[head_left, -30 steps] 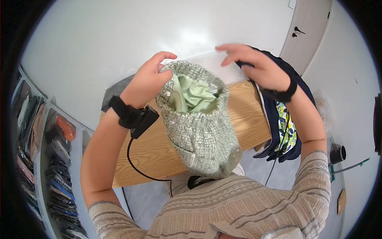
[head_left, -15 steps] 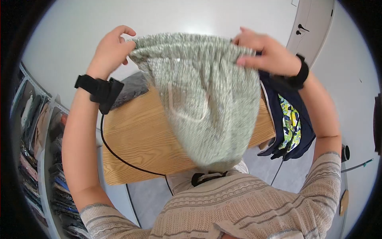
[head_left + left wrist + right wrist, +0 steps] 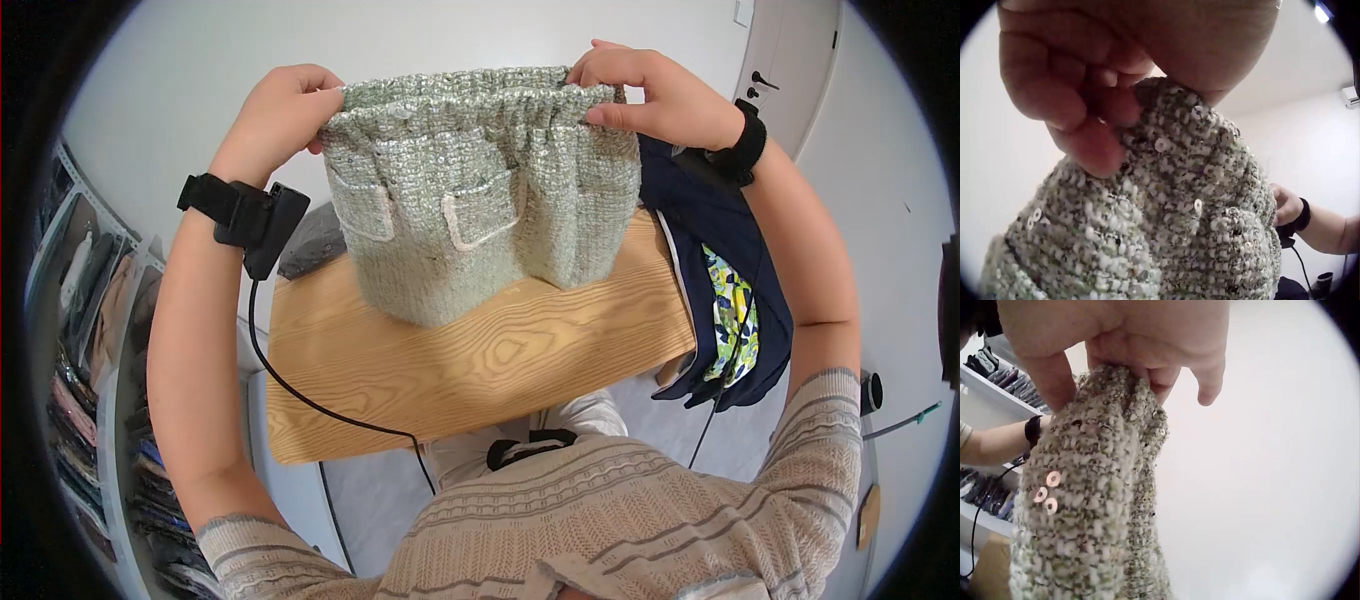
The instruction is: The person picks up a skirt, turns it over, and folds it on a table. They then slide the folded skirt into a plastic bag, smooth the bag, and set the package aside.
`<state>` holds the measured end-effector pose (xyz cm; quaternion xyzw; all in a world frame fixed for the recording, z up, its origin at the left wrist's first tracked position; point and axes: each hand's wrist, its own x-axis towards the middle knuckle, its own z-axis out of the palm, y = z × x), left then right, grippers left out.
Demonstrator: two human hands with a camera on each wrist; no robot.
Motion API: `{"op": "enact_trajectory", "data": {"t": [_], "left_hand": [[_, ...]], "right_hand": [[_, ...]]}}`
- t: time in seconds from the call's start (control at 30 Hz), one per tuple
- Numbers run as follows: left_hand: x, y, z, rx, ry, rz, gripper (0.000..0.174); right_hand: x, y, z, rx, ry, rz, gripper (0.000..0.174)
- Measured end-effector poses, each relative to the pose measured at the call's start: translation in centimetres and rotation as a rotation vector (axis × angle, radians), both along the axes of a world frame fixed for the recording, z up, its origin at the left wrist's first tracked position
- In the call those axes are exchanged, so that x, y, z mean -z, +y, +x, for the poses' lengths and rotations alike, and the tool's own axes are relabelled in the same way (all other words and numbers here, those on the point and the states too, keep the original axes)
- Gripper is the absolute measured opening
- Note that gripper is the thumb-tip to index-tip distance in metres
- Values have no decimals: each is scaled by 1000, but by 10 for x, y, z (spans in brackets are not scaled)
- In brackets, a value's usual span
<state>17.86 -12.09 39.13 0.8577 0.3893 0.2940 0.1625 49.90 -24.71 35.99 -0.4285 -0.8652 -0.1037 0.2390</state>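
A pale green and white tweed skirt (image 3: 440, 250) with a gathered waistband hangs upright over the table. Pale trim edges its pockets (image 3: 482, 212), and small sequins dot the weave in both wrist views. At one end of the waistband my left hand (image 3: 283, 115) pinches the fabric between thumb and curled fingers (image 3: 1094, 147). My right hand (image 3: 662, 98) grips the opposite end, thumb on the near side. The waistband is stretched between the two hands, its opening facing up. The fabric hides the inside of the skirt.
Below lies a wooden table (image 3: 500, 350). To its right are navy clothes (image 3: 765, 340) with a yellow-and-blue patterned piece (image 3: 730, 300). A dark bagged item (image 3: 312, 240) sits at the back left. Shelves (image 3: 110, 330) of packed garments line the left; a cable (image 3: 310, 405) hangs from the left wrist.
Both hands moved up and apart; the left went leftward. The right hand, free a second ago, took hold of the waistband. The skirt was spread, lifted from the lap and swung forward over the table.
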Motion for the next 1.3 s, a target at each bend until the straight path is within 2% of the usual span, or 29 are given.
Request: {"op": "enact_trajectory", "data": {"t": [0.07,0.13,0.17,0.2,0.23,0.27,0.33,0.4,0.43,0.5,0.53,0.57,0.63,0.67,0.8,0.87,0.9,0.97,1.0,1.03,1.07,1.1,1.17,1.2,1.23,1.3], "left_hand": [[3,0,2,47,-44,-3,20],[5,0,5,88,-101,10,21],[5,2,7,171,-91,35,22],[4,-1,11,254,-79,60,23],[3,-4,15,254,-78,60,23],[2,-6,20,345,-36,84,24],[0,-14,35,537,-34,138,24],[0,-15,44,560,-45,137,24],[0,-17,48,586,-46,137,23],[-1,-17,45,555,-9,126,25],[1,-14,44,495,-40,115,27],[4,-12,43,436,-70,106,29],[14,-9,43,370,-37,111,33],[21,-9,43,306,-6,118,37],[56,-13,36,369,0,100,39],[70,-5,30,390,181,-361,40],[67,-11,29,393,182,-360,40],[56,-21,26,137,259,-562,34],[47,-13,19,106,285,-504,29],[40,1,9,112,203,-449,26],[30,29,1,3,255,-366,22],[11,32,-6,-100,201,-258,19],[-17,38,-20,-171,65,-154,23],[-26,38,-24,-172,34,-116,26],[-33,33,-25,-205,3,-79,27],[-46,45,-30,-151,107,-81,29]], "right_hand": [[3,-2,-2,12,53,-37,23],[-5,-8,-13,-146,134,-365,29],[-6,-6,-18,-148,132,-365,29],[-7,-2,-24,-144,178,-253,34],[-8,2,-31,-138,225,-142,39],[-10,6,-38,-140,247,-160,46],[-15,12,-54,-114,205,-208,46],[-18,18,-65,-89,165,-263,46],[-18,20,-68,-5,152,-338,43],[-19,25,-73,165,125,-484,36],[-18,28,-72,151,167,-336,31],[-22,29,-71,149,165,-336,31],[-42,20,-80,445,211,-336,28],[-47,20,-79,326,305,-155,25],[-65,11,-87,396,295,-68,25],[-71,9,-84,418,308,-56,25],[-74,7,-81,436,321,-40,26],[-76,9,-68,438,327,-89,24],[-77,14,-61,464,228,-40,23],[-76,18,-52,487,130,7,23],[-76,21,-40,550,-46,93,24],[-73,26,-27,549,-46,94,24],[-67,32,-6,440,12,63,25],[-75,19,-23,579,-22,-66,27],[-79,13,-30,581,-19,-65,27],[-84,6,-38,609,-15,-93,29]]}}
